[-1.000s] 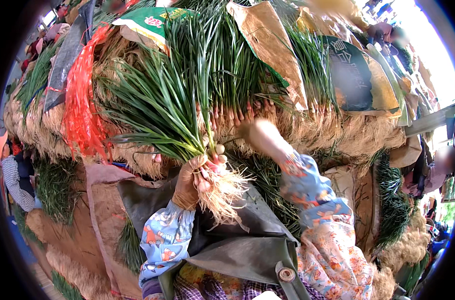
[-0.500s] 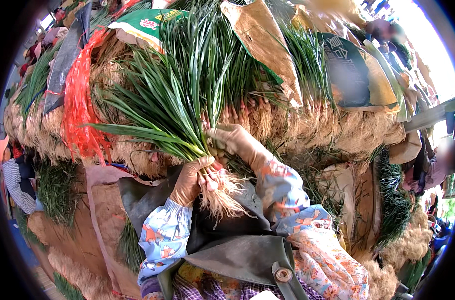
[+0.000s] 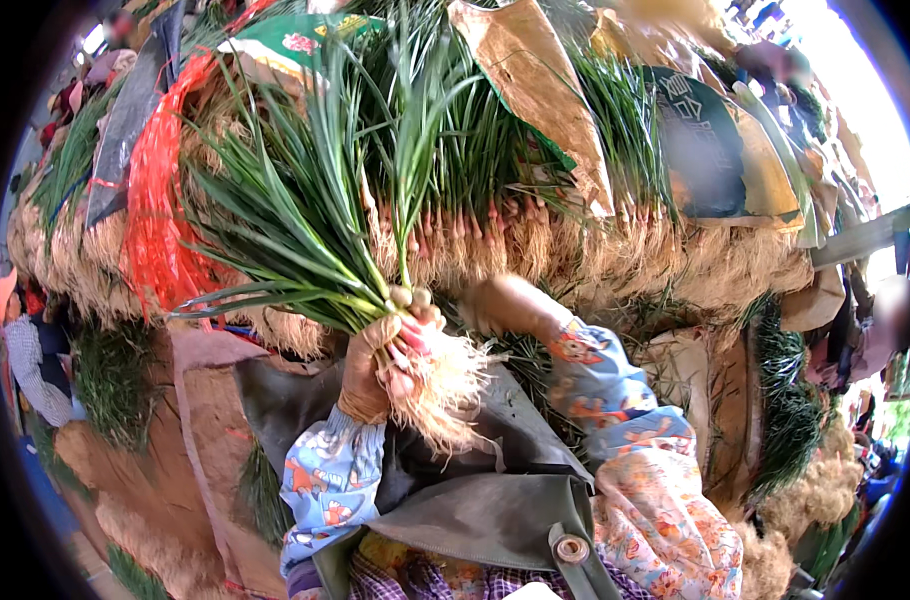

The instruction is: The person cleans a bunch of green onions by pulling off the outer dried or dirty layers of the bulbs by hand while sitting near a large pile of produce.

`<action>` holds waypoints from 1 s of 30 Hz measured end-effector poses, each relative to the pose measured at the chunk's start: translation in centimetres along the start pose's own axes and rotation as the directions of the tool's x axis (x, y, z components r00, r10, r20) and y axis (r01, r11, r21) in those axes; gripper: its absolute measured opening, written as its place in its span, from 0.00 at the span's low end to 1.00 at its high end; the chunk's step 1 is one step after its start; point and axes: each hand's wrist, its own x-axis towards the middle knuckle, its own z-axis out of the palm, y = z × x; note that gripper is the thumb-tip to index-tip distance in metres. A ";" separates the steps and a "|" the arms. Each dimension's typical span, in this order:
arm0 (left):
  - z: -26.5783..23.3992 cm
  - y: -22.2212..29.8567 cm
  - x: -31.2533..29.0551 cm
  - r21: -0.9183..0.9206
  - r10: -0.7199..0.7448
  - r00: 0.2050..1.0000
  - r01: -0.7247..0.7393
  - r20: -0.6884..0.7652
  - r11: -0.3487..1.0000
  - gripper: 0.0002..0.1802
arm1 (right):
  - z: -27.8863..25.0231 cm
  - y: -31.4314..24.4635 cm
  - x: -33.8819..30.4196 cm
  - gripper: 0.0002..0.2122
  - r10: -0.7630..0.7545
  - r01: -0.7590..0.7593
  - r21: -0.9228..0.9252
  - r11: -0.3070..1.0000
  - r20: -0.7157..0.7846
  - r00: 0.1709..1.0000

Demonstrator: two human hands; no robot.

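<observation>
A bunch of green garlic (image 3: 407, 352), with long green leaves, pinkish bulbs and pale stringy roots, is gripped in my gloved left hand (image 3: 367, 368). The leaves fan out up and to the left, while the roots hang over my dark apron (image 3: 495, 510). My gloved right hand (image 3: 505, 305) is apart from the bunch, just to its right, and smeared by motion, so its fingers cannot be made out. Beyond both hands lies a long row of more green garlic (image 3: 475, 222), roots facing me.
Brown sacking (image 3: 535, 80) and a green printed sack (image 3: 295, 40) partly cover the row. Red plastic strands (image 3: 175, 190) hang at the left. A dark green leafy pile (image 3: 783, 400) lies at the right. Another person's striped sleeve (image 3: 37, 370) shows at the far left.
My right hand has drawn away from the bunch, to the right and slightly down. My left hand still grips the bunch, its bulbs and roots now shifted slightly left.
</observation>
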 end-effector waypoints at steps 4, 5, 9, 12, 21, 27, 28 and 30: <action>-0.3 0.2 -0.2 -0.002 -0.181 0.976 0.183 -0.123 0.983 0.28 | -2.6 1.3 0.7 0.10 0.368 -0.331 0.165 0.929 -0.338 0.866; -0.5 0.6 -0.5 0.011 -0.133 0.985 0.135 -0.105 0.991 0.29 | -8.5 -1.2 2.6 0.15 0.685 -0.542 0.443 0.714 -0.285 0.670; -0.3 0.5 0.4 0.034 -0.145 0.988 0.147 -0.048 0.989 0.25 | -8.4 3.2 7.3 0.20 0.781 -0.643 0.516 0.566 -0.083 0.619; -0.9 0.6 0.4 0.137 -0.208 0.962 0.233 -0.177 0.963 0.19 | -7.4 2.9 4.8 0.15 0.760 -0.373 0.795 0.479 -0.163 0.629; -1.2 0.5 0.2 0.258 -0.189 0.938 0.266 -0.290 0.929 0.12 | -6.8 -7.9 2.6 0.07 0.656 -0.138 0.778 0.614 -0.404 0.638; 0.3 0.4 -0.5 -0.081 -0.153 0.983 0.145 -0.105 0.986 0.20 | -1.7 0.0 -0.8 0.10 0.236 -0.213 0.507 0.835 0.019 0.971; 0.4 0.6 -0.6 -0.101 -0.162 0.975 0.147 -0.154 0.984 0.22 | -3.0 -1.0 -1.4 0.11 -0.012 -0.107 0.525 0.844 0.218 0.976; -0.8 0.9 -0.7 -0.072 -0.250 0.961 0.243 -0.116 0.967 0.29 | -4.4 -2.0 -0.7 0.12 0.069 -0.150 0.408 0.901 0.208 0.976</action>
